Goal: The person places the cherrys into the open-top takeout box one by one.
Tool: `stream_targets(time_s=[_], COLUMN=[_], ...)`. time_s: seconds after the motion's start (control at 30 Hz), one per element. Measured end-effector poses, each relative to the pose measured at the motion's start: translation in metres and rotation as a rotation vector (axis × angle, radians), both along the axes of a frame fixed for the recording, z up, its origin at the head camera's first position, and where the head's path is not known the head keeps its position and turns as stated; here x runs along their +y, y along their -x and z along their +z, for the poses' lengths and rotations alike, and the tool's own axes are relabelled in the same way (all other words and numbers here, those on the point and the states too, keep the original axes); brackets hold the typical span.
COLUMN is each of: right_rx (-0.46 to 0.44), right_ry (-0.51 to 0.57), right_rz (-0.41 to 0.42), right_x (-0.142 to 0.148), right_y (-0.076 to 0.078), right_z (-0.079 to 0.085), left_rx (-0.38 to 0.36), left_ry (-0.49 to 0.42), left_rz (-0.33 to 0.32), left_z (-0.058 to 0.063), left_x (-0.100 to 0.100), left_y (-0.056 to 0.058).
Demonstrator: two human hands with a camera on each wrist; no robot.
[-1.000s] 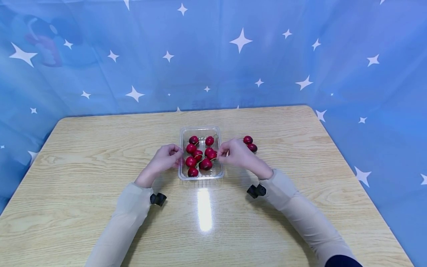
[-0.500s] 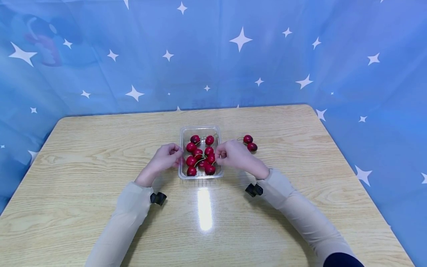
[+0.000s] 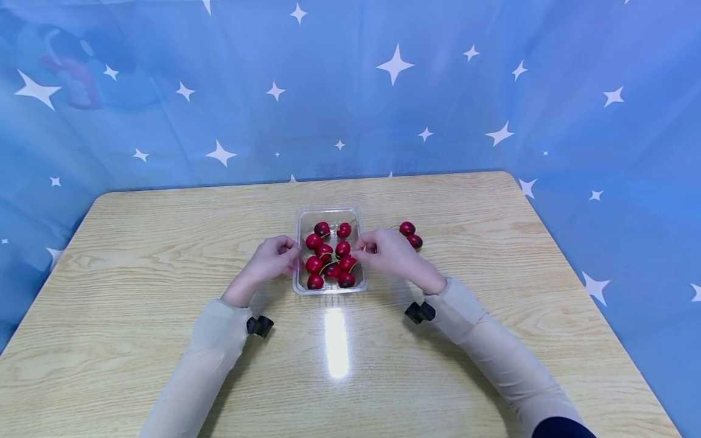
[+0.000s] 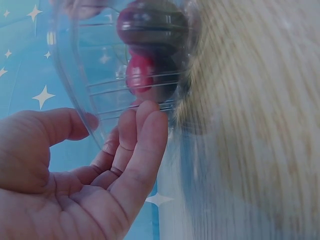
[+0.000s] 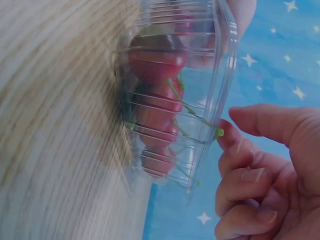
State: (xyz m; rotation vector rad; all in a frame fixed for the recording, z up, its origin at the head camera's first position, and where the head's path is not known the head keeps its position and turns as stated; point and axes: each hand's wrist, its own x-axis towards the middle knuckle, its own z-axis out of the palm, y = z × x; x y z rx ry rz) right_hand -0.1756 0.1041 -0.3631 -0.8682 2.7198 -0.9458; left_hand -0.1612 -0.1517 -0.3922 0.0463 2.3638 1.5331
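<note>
A clear plastic container stands on the table with several red cherries inside. At its left side, my left hand holds the wall; in the left wrist view the thumb lies at the rim and the fingers touch the outer wall. Over the right rim is my right hand. In the right wrist view, thumb and index finger are apart, with nothing pinched between them. A green cherry stem sticks up to the rim, its tip close to the index finger.
Two dark red cherries lie on the wooden table, just beyond the right hand. A blue curtain with white stars hangs behind the table.
Cherries in the container's right front have shifted, one nearer the front right corner. The right hand moved slightly, and its thumb and index finger parted. The left hand stayed in place.
</note>
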Motion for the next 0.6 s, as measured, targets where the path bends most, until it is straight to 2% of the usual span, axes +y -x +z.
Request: stream_targets(time_s=[0.23,0.47,0.6], right_rx=[0.019,0.060,0.039], right_ry=[0.109,0.149,0.164], right_rz=[-0.040,-0.079,-0.105], right_x=[0.006,0.011,0.014], right_y=[0.003,0.008,0.011], right_z=[0.002,0.003,0.003], left_rx=[-0.003,-0.001,-0.001], left_ry=[-0.012,-0.011,-0.007], left_rz=[0.000,0.001,-0.001], left_z=[-0.001,0.000,-0.001], left_x=[0.000,-0.001,-0.001], left_y=[0.000,-0.001,-0.001])
